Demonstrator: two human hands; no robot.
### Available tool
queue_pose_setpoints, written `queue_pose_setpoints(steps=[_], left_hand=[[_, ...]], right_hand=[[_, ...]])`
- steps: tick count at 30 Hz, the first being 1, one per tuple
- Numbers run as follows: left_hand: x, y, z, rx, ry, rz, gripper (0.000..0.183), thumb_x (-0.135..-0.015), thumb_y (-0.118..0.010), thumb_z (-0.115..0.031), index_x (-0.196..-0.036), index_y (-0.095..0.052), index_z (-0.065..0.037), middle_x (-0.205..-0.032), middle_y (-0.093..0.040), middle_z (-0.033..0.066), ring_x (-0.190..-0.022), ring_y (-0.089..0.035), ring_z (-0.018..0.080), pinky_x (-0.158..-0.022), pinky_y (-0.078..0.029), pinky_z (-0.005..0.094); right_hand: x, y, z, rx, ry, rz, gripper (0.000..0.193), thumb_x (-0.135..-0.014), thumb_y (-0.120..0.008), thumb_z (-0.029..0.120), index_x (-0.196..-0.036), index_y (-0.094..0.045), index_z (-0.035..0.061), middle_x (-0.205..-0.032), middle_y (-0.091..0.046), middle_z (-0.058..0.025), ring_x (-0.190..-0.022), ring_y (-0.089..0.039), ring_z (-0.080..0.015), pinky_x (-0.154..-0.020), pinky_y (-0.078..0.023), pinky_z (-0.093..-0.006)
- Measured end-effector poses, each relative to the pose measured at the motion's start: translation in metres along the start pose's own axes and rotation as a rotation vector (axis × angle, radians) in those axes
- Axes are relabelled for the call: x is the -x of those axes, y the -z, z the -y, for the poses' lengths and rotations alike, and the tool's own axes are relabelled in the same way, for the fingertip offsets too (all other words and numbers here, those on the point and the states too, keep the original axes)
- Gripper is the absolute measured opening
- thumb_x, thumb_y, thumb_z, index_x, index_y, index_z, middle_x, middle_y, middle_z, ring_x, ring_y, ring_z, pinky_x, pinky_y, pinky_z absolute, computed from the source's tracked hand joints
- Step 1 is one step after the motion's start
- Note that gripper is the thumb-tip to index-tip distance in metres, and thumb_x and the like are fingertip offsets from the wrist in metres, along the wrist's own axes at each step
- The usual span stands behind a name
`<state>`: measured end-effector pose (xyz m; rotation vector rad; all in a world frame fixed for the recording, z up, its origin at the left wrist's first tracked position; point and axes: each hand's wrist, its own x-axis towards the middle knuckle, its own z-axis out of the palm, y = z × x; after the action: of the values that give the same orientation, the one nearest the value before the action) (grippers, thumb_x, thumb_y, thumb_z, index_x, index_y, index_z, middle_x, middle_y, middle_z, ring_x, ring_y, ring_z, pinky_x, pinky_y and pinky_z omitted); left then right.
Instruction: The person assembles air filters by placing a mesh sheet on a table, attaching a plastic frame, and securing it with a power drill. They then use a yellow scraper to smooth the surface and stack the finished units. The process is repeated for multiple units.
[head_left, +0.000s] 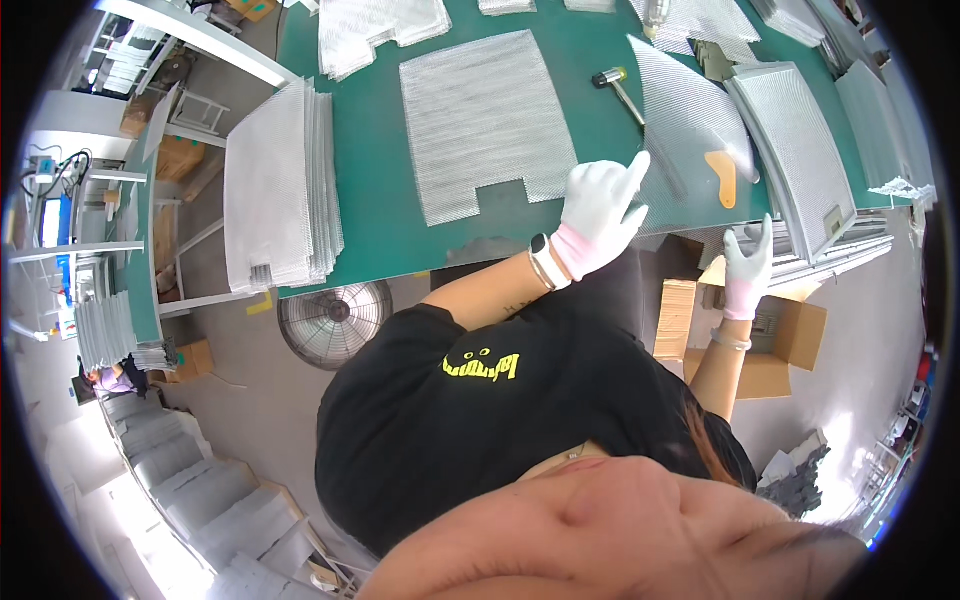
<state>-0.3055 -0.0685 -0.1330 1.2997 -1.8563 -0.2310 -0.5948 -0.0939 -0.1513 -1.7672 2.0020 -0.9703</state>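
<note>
My left hand [598, 212], in a white glove with a pink cuff, is over the table's front edge. Its fingers stretch toward the left edge of a curved metal mesh sheet [685, 125], and I cannot tell whether they touch it. My right hand [748, 262], gloved alike, is at the front edge with thumb and fingers apart and nothing between them. On the mesh sheet lies an orange curved flat tool [722, 178]. A small hammer [620, 92] rests by its far left side. A notched mesh sheet [485, 120] lies flat left of the hammer.
The green table [370, 150] bears a thick stack of mesh sheets [275, 190] at left. At right are framed mesh panels [795, 150], piled and leaning. An open cardboard box [800, 335] stands below the right edge. A round floor fan [337, 315] is below the left front.
</note>
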Motion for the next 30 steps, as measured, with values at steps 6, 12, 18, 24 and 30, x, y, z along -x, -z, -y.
queue_pose_setpoints(steps=[6,12,18,24,30], left_hand=[[0.059,0.048,0.004,0.578,0.194,-0.329,0.088,-0.086,-0.068,0.004,-0.157,-0.015,0.004,-0.106,-0.061,0.0103,-0.085,-0.061,0.0156,-0.083,-0.053,0.0314],[0.076,0.13,0.042,-0.11,0.421,-0.367,0.067,-0.086,-0.067,0.0,-0.147,-0.04,0.004,-0.121,-0.055,0.0155,-0.07,-0.059,0.0139,-0.068,-0.053,0.0271],[0.082,0.151,0.087,-0.449,0.571,-0.229,0.063,-0.082,-0.079,-0.023,-0.136,-0.055,0.0,-0.128,-0.054,0.0178,-0.083,-0.063,0.0221,-0.077,-0.055,0.0326],[0.082,0.144,0.106,-0.475,0.625,-0.127,0.066,-0.082,-0.077,-0.03,-0.136,-0.053,0.0,-0.13,-0.053,0.019,-0.11,-0.062,0.0342,-0.089,-0.056,0.0396],[0.087,0.132,0.123,-0.482,0.68,-0.077,0.065,-0.083,-0.076,-0.032,-0.138,-0.053,-0.004,-0.132,-0.052,0.0184,-0.109,-0.063,0.0346,-0.088,-0.056,0.0402]], right_hand=[[0.015,-0.007,0.056,-0.463,0.027,0.159,0.081,-0.083,-0.079,0.009,-0.153,-0.04,0.0044,-0.109,-0.061,-0.0074,-0.08,-0.057,-0.0107,-0.074,-0.052,-0.0246],[0.023,-0.073,0.167,-0.376,0.388,0.363,0.076,-0.082,-0.076,0.009,-0.151,-0.044,0.0067,-0.099,-0.065,-0.0052,-0.07,-0.056,-0.0123,-0.069,-0.051,-0.0256],[0.002,-0.132,0.202,-0.24,0.491,0.461,0.072,-0.081,-0.076,0.016,-0.146,-0.049,0.007,-0.092,-0.066,-0.0098,-0.074,-0.062,-0.0217,-0.073,-0.054,-0.0325],[-0.009,-0.15,0.197,-0.152,0.424,0.556,0.077,-0.08,-0.078,0.021,-0.148,-0.045,0.0049,-0.098,-0.067,-0.0163,-0.083,-0.065,-0.0267,-0.08,-0.054,-0.0347],[-0.008,-0.169,0.182,-0.114,0.491,0.489,0.078,-0.081,-0.077,0.024,-0.15,-0.043,0.0079,-0.11,-0.065,-0.0182,-0.091,-0.064,-0.0287,-0.083,-0.053,-0.0356]])
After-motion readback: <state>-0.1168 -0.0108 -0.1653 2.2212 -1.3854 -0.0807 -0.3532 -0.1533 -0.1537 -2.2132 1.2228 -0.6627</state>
